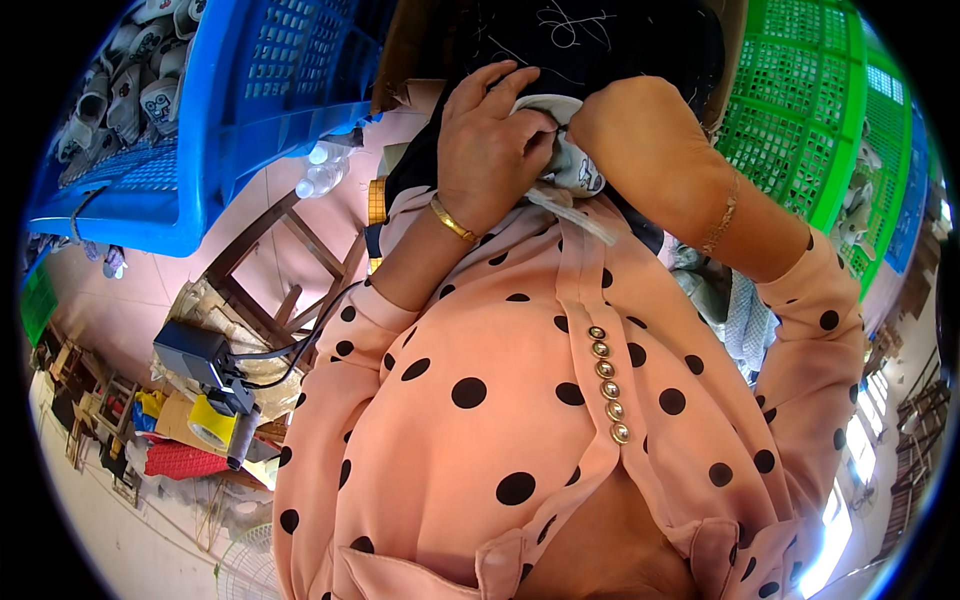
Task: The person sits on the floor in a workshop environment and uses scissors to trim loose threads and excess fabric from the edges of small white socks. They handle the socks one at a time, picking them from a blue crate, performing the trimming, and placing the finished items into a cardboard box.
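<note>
A small pale fabric shoe [572, 168] with a cartoon print lies in my lap between both hands. My left hand [490, 140] grips it from the left, thumb and a finger bent together at its opening and the other fingers stretched along its far side. My right hand [640, 135] is closed in a fist at the shoe's right edge. Its fingertips are turned away, so what they pinch is hidden. A white strip [572, 214] sticks out below the shoe, against my dotted shirt. Dark cloth [640, 45] strewn with loose threads lies beyond my hands.
At the left, a blue plastic crate [190, 190] holds several small shoes [125, 95]. Green crates [790, 110] stand close on the right. Clear plastic bottles [322, 172] and a wooden stool frame [290, 250] are left of my arm, near a black device [195, 352] with a cable.
</note>
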The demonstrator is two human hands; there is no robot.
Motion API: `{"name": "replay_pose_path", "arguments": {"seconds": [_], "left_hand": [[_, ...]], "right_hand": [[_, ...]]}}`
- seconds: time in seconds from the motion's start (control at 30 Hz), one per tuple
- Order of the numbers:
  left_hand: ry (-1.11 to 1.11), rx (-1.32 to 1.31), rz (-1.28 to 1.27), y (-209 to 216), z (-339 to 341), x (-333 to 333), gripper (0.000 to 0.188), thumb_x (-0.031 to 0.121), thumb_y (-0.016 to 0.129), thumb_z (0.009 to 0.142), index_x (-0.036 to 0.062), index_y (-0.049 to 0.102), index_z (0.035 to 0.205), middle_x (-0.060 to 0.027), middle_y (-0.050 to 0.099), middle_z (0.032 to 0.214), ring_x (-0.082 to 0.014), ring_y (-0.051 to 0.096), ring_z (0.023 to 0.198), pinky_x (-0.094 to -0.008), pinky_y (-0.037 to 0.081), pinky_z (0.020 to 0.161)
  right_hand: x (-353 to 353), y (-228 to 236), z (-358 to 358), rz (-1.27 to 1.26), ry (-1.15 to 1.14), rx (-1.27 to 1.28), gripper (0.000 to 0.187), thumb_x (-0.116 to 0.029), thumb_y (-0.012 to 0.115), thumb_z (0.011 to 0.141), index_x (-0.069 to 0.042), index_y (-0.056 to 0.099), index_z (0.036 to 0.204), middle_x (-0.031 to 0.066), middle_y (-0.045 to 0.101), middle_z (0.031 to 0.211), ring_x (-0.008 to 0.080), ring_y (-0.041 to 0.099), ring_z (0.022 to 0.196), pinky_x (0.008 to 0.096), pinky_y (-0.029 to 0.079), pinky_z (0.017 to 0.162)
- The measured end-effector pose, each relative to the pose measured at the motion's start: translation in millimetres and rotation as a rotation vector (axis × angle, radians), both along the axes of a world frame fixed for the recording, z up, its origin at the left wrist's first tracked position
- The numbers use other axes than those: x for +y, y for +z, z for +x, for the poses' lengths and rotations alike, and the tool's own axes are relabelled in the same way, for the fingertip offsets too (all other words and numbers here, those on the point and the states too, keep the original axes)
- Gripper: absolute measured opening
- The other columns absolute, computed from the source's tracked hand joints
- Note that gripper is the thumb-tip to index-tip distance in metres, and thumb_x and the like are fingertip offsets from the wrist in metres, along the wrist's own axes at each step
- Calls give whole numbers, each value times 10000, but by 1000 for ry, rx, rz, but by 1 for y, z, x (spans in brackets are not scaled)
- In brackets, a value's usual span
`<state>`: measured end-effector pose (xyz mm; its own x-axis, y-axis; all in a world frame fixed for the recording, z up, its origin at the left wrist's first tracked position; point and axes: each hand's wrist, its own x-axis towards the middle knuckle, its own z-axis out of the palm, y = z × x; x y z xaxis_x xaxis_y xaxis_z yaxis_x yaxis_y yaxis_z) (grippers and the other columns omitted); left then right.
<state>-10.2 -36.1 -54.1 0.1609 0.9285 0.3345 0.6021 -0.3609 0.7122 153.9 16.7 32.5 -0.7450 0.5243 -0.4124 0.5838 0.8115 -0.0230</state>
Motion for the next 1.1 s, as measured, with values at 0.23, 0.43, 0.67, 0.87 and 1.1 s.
{"name": "replay_pose_path", "arguments": {"seconds": [0.23, 0.43, 0.67, 0.87, 1.1], "left_hand": [[-7, 89, -100, 21, -22, -9, 102, 90, 735, 738, 103, 699, 832, -101, 621, 1246, -316, 503, 1225, -389, 453, 961], [-17, 82, -25, 15, -16, -4, 154, 127, 766, 720, 123, 742, 872, -90, 631, 1237, -304, 528, 1197, -384, 454, 957], [94, 215, 35, 10, 3, -7, 162, 163, 789, 666, 137, 751, 821, -67, 650, 1216, -271, 556, 1170, -389, 456, 935], [44, 122, 24, 0, 5, -3, 103, 153, 759, 642, 111, 731, 731, -83, 649, 1208, -281, 546, 1180, -422, 430, 970], [39, -126, 68, 22, -17, 4, 103, 59, 727, 677, 89, 705, 772, -89, 685, 1121, -283, 582, 1137, -408, 463, 949]], "right_hand": [[0, 37, 11, -164, -475, -4, 337, -362, 702, 831, -26, 674, 840, 142, 653, 701, 310, 658, 678, 364, 508, 589], [-17, -19, 30, -439, -807, 591, 422, -376, 692, 862, 27, 642, 979, 141, 625, 696, 215, 615, 622, 320, 480, 572], [-23, -55, 21, -518, -878, 754, 277, -237, 664, 908, 18, 574, 848, 63, 506, 596, 82, 456, 539, 258, 412, 503], [-30, -63, 21, -675, -1018, 901, 287, -226, 614, 956, 8, 542, 807, 29, 492, 567, 42, 450, 540, 230, 416, 500], [-30, -59, 20, -695, -1014, 922, 295, -236, 599, 970, 13, 550, 821, 28, 511, 580, 38, 486, 553, 222, 434, 514]]}}
